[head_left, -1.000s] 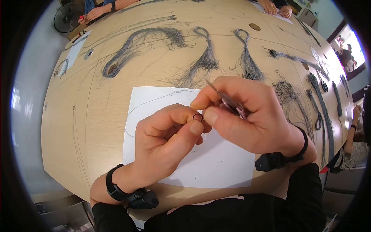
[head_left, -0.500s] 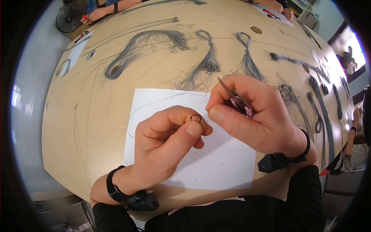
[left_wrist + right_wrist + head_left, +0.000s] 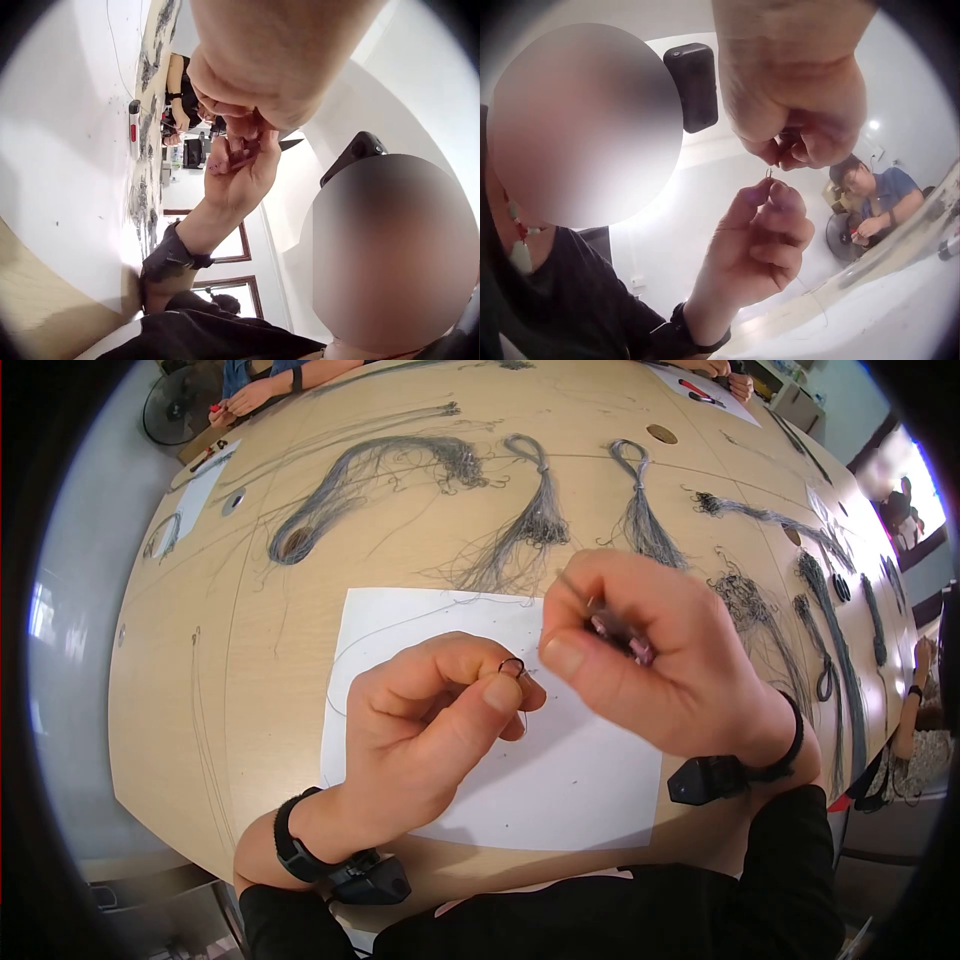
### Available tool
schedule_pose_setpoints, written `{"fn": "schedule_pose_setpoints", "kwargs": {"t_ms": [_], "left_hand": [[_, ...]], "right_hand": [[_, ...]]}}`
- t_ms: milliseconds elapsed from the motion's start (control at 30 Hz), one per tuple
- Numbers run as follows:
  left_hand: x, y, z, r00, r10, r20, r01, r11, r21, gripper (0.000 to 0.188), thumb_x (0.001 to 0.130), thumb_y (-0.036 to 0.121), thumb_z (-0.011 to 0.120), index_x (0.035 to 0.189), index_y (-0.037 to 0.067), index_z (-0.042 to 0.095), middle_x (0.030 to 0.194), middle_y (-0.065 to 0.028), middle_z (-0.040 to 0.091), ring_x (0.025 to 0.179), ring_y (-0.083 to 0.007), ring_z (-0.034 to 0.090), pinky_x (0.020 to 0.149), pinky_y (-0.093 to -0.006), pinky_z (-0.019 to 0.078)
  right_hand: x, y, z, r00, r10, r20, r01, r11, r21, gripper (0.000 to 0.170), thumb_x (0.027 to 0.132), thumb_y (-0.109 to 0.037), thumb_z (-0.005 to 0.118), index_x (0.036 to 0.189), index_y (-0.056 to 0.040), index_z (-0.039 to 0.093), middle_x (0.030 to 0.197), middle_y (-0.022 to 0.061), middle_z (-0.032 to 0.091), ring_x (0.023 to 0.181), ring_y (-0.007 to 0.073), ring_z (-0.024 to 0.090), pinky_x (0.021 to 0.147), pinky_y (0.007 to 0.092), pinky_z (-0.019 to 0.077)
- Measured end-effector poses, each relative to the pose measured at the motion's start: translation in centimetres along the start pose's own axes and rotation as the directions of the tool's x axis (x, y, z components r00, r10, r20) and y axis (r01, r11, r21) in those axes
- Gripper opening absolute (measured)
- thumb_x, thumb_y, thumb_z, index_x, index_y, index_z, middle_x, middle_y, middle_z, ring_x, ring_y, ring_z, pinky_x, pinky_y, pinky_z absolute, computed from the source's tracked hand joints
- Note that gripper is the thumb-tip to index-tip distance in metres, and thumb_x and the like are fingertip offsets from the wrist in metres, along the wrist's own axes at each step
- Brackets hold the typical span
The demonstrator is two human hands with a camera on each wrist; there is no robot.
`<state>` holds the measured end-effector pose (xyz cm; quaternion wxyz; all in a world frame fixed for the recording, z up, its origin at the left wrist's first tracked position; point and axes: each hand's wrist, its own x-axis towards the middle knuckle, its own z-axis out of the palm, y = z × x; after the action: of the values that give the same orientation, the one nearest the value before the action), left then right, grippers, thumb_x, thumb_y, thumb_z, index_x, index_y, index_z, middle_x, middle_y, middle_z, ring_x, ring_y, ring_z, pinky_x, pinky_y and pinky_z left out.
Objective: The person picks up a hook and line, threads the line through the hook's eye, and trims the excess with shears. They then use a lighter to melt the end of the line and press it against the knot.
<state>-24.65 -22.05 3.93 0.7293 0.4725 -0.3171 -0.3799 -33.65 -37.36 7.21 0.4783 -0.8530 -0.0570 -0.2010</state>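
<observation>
A small dark hook sits above the white paper, pinched between thumb and index finger of my left hand. Close beside it, my right hand has its fingers curled around a pink tool, blurred in the head view; the left wrist view shows its dark pointed blade. The right wrist view shows the hook upright at the fingertips, and a person in blue beyond. Bundles of grey line lie across the wooden counter.
</observation>
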Motion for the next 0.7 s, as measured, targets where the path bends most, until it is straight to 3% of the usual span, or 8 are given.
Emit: {"fn": "schedule_pose_setpoints", "kwargs": {"t_ms": [67, 167, 267, 600, 700], "left_hand": [[0.1, 0.1, -0.1, 0.999, -0.016, 0.028, 0.016, 1.0, 0.011, 0.009, 0.081, 0.006, 0.051, 0.086, -0.001, 0.055, 0.079, -0.007, 0.058, 0.072, -0.0087, 0.052, 0.06, -0.0207, 0.0436], [0.0, 0.0, 0.0, 0.999, -0.016, 0.029, 0.018, 0.998, -0.053, 0.01, 0.081, 0.006, 0.051, 0.086, -0.001, 0.055, 0.08, -0.0071, 0.057, 0.072, -0.009, 0.052, 0.06, -0.021, 0.0437], [0.0, 0.0, -0.1, 0.997, -0.054, 0.046, 0.057, 0.997, -0.055, 0.01, 0.081, 0.006, 0.05, 0.087, -0.001, 0.055, 0.08, -0.0067, 0.057, 0.073, -0.0089, 0.052, 0.06, -0.021, 0.0437], [-0.2, 0.5, 0.1, 0.992, -0.097, 0.083, 0.104, 0.992, -0.075, 0.009, 0.082, 0.004, 0.049, 0.086, -0.001, 0.055, 0.079, -0.0062, 0.057, 0.073, -0.0087, 0.052, 0.06, -0.0209, 0.0443], [-0.2, 0.8, 0.2, 0.993, -0.11, 0.047, 0.116, 0.985, -0.127, 0.01, 0.082, 0.004, 0.048, 0.086, -0.001, 0.055, 0.079, -0.0069, 0.057, 0.073, -0.0089, 0.052, 0.061, -0.0212, 0.0445]], "right_hand": [[0.1, -0.2, -0.4, 0.985, 0.168, 0.028, -0.171, 0.973, 0.158, 0.006, 0.077, -0.007, 0.051, 0.076, -0.001, 0.052, 0.064, -0.0014, 0.047, 0.053, 0.0039, 0.039, 0.048, 0.0172, 0.0318], [0.2, -0.4, -0.3, 0.981, 0.184, 0.064, -0.192, 0.966, 0.175, 0.006, 0.076, -0.005, 0.051, 0.079, 0.0003, 0.054, 0.066, -0.0005, 0.05, 0.054, 0.0034, 0.041, 0.048, 0.0169, 0.0325], [-0.1, 0.7, 0.3, 0.992, 0.08, 0.102, -0.101, 0.968, 0.228, 0.009, 0.075, -0.003, 0.052, 0.082, 0.0014, 0.055, 0.068, 0.0005, 0.052, 0.054, 0.0028, 0.042, 0.048, 0.0164, 0.0328], [0.0, 0.0, -0.1, 0.983, 0.083, 0.166, -0.112, 0.978, 0.173, 0.004, 0.075, -0.004, 0.053, 0.076, -0.0007, 0.051, 0.067, 0.0006, 0.053, 0.055, 0.0029, 0.044, 0.049, 0.0163, 0.0331], [0.0, 0.1, 0.0, 0.988, 0.115, 0.107, -0.143, 0.94, 0.311, 0.003, 0.075, -0.003, 0.052, 0.075, -0.0011, 0.051, 0.066, -0.0003, 0.051, 0.054, 0.0023, 0.041, 0.049, 0.0162, 0.0319]]}}
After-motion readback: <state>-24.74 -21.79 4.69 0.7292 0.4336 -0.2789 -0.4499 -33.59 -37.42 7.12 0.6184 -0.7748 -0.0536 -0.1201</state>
